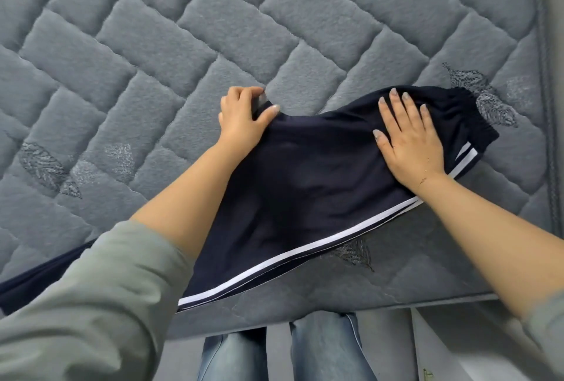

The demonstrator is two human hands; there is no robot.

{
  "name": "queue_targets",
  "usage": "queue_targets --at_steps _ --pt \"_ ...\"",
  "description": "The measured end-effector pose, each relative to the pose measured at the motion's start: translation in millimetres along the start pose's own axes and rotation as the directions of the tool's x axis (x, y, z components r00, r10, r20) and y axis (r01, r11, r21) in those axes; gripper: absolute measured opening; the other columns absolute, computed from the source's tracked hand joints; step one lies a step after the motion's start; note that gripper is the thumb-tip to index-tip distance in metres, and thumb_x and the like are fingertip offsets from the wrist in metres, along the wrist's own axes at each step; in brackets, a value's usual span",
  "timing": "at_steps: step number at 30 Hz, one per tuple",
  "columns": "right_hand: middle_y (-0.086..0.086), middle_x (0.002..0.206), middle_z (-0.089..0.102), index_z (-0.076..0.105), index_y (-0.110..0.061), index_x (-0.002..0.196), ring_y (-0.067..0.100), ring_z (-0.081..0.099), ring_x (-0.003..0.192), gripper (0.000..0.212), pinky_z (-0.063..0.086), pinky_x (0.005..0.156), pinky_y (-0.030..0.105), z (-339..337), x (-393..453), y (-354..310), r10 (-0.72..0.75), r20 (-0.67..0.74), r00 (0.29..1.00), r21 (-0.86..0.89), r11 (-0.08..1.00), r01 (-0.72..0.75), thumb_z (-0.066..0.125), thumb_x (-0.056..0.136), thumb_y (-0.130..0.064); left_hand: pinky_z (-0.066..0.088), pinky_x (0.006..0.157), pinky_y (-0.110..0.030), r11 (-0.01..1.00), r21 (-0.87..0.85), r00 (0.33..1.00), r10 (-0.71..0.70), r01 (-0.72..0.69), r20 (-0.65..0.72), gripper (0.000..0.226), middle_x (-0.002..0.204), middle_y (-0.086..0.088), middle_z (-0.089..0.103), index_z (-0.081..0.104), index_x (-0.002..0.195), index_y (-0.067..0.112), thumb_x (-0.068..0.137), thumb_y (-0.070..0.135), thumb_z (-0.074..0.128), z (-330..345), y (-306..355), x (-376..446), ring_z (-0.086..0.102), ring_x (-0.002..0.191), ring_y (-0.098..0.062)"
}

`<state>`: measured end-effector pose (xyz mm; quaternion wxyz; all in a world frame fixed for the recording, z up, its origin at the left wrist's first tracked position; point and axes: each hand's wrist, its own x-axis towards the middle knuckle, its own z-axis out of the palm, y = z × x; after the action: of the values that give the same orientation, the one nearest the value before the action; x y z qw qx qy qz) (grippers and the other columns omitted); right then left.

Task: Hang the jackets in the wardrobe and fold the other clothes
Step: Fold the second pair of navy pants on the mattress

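Observation:
Dark navy track pants (pixel 305 185) with a white side stripe lie across the near part of a grey quilted mattress (pixel 189 45). Their elastic waistband points to the right. My left hand (pixel 244 119) grips a far corner of the fabric between thumb and curled fingers. My right hand (pixel 409 136) lies flat on the pants near the waistband, fingers straight and spread. More of the navy fabric trails off to the lower left, partly hidden behind my left sleeve.
The mattress's near edge (pixel 381 301) runs below the pants, and its right edge (pixel 549 106) stands close to the waistband. My jeans-clad legs (pixel 283 350) stand against the bed. A pale surface (pixel 457 347) shows at the lower right beside the bed.

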<state>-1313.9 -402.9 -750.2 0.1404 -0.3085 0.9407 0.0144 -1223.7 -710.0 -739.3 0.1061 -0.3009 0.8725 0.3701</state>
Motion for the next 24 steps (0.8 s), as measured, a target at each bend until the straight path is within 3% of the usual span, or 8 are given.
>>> queue_targets --at_steps 5,9,11,13,16,18,20,24 --pt "0.011 0.163 0.016 0.02 -0.011 0.156 0.028 0.017 0.15 0.063 0.006 0.122 0.043 -3 -4 16 -0.062 -0.016 0.998 -0.005 0.998 0.062 0.021 0.101 -0.042 0.031 0.093 -0.034 0.955 0.297 0.987 -0.036 -0.012 0.158 0.047 0.123 -0.007 0.048 0.059 0.111 0.011 0.091 0.053 0.058 1 3 -2 0.039 0.12 -0.027" --pt "0.013 0.163 0.015 0.024 -0.008 0.154 0.029 0.014 0.151 0.059 0.003 0.122 0.041 -11 -1 14 -0.089 0.019 0.996 0.071 0.994 0.088 0.042 0.103 -0.03 0.036 0.076 -0.029 0.999 0.009 0.994 0.043 -0.044 0.103 0.029 0.088 0.011 0.051 0.049 0.088 0.017 0.088 0.038 0.069 -7 14 -16 0.051 0.092 -0.018" --pt "0.014 0.162 0.018 0.035 -0.007 0.15 0.031 0.015 0.15 0.058 0.003 0.122 0.042 -20 -7 16 -0.079 -0.02 0.997 0.189 0.979 0.081 0.056 0.097 -0.019 0.037 0.07 -0.028 0.977 0.012 0.975 0.213 -0.213 -0.054 0.027 0.079 0.014 0.047 0.048 0.083 0.018 0.084 0.028 0.073 -8 20 -44 0.047 0.081 -0.012" --pt "0.015 0.159 0.027 0.048 -0.008 0.142 0.034 0.021 0.148 0.054 0.006 0.121 0.048 -30 -19 24 -0.01 -0.167 0.986 0.222 0.974 0.048 0.062 0.091 -0.015 0.04 0.069 -0.033 0.938 0.1 0.93 0.343 -0.331 -0.135 0.024 0.082 0.004 0.049 0.051 0.082 0.015 0.078 0.014 0.075 0 18 -82 0.047 0.077 -0.018" --pt "0.016 0.158 0.028 0.048 -0.009 0.14 0.037 0.026 0.145 0.058 0.011 0.119 0.053 -45 -31 45 0.209 -0.223 0.952 0.227 0.961 -0.157 0.065 0.089 -0.029 0.046 0.078 -0.044 0.935 0.179 0.952 0.305 -0.306 0.036 0.026 0.101 -0.006 0.057 0.063 0.097 0.011 0.076 0.014 0.078 25 5 -132 0.055 0.091 -0.03" --pt "0.017 0.157 0.029 0.039 -0.006 0.145 0.035 0.03 0.142 0.072 0.023 0.117 0.052 -50 -32 58 0.356 -0.067 0.932 0.378 0.874 -0.307 0.066 0.088 -0.041 0.045 0.089 -0.045 0.956 0.209 0.976 0.183 -0.204 0.119 0.04 0.124 -0.005 0.055 0.065 0.118 0.014 0.082 0.023 0.077 44 -1 -154 0.053 0.109 -0.028" --pt "0.014 0.152 0.038 0.034 -0.007 0.148 0.031 0.037 0.139 0.079 0.032 0.113 0.048 -52 -25 70 0.474 0.112 0.873 0.515 0.724 -0.459 0.065 0.088 -0.049 0.043 0.094 -0.045 0.972 0.185 0.988 0.132 -0.145 0.079 0.041 0.135 -0.006 0.052 0.063 0.128 0.015 0.088 0.022 0.071 57 -1 -166 0.049 0.119 -0.029" --pt "0.003 0.115 0.068 0.061 -0.006 0.125 0.013 0.065 0.101 0.055 0.05 0.086 0.017 -60 -9 80 0.469 0.457 0.756 0.734 0.28 -0.618 0.075 0.083 -0.04 0.039 0.096 -0.043 0.987 0.142 0.997 0.078 -0.08 0.018 0.033 0.136 -0.004 0.052 0.065 0.127 0.017 0.095 0.018 0.062 62 3 -167 0.047 0.121 -0.026"
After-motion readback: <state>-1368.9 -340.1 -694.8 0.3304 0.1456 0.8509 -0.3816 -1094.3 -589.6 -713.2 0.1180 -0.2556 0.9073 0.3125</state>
